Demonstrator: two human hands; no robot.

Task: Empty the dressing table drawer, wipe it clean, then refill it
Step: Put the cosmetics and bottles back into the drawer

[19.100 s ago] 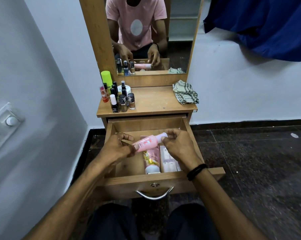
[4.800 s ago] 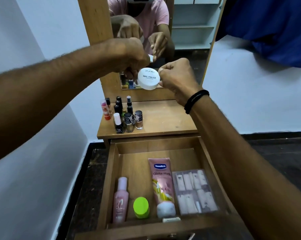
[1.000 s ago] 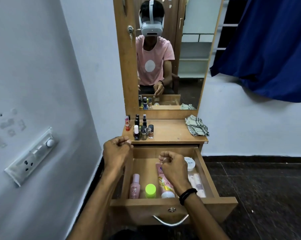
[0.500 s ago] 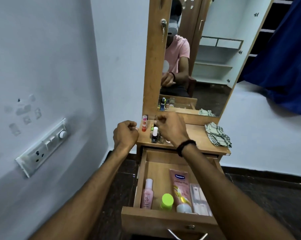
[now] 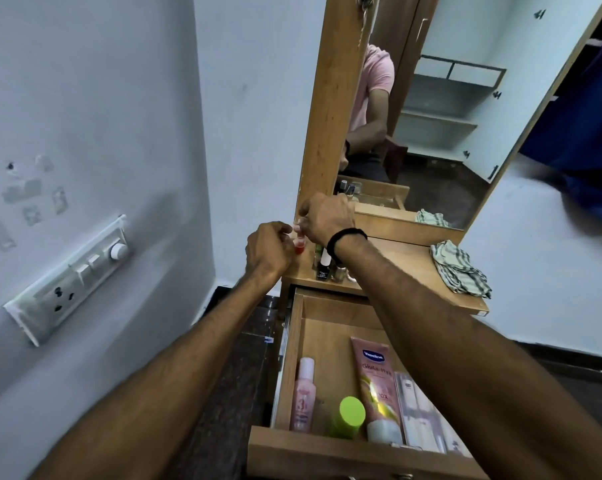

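On my feed both hands were up at the far left corner of the table [image 5: 413, 268], at about twelve o'clock from the open drawer [image 5: 290, 368]. My right hand [image 5: 327, 221], with a black wristband [image 5: 346, 237] on it, had its fingers [image 5: 302, 221] drawn together and pinching the pale cap of a small red bottle [image 5: 298, 247]. The bottle stood upright near the table's left edge. My left hand [image 5: 270, 249] sat at nine o'clock of that bottle with its fingers curled in, right against it; I could not tell whether they gripped it or only touched it.

At four o'clock of the red bottle stood a black bottle [image 5: 323, 270] with a white cap, with a few other small bottles behind my right wrist, too hidden to make out. A checked cloth [image 5: 460, 268] lay bunched at the table's three o'clock end.

The drawer was pulled out toward me and held four things along its near end. From nine to three o'clock they were a pink bottle [image 5: 304, 396] lying flat, a green-capped bottle [image 5: 349, 415], a pink tube [image 5: 377, 386] with its white cap toward me, and a clear box [image 5: 420, 420] partly under my right forearm.

A mirror [image 5: 431, 116] rose at twelve o'clock, and a switch panel [image 5: 71, 275] was on the wall at nine o'clock.
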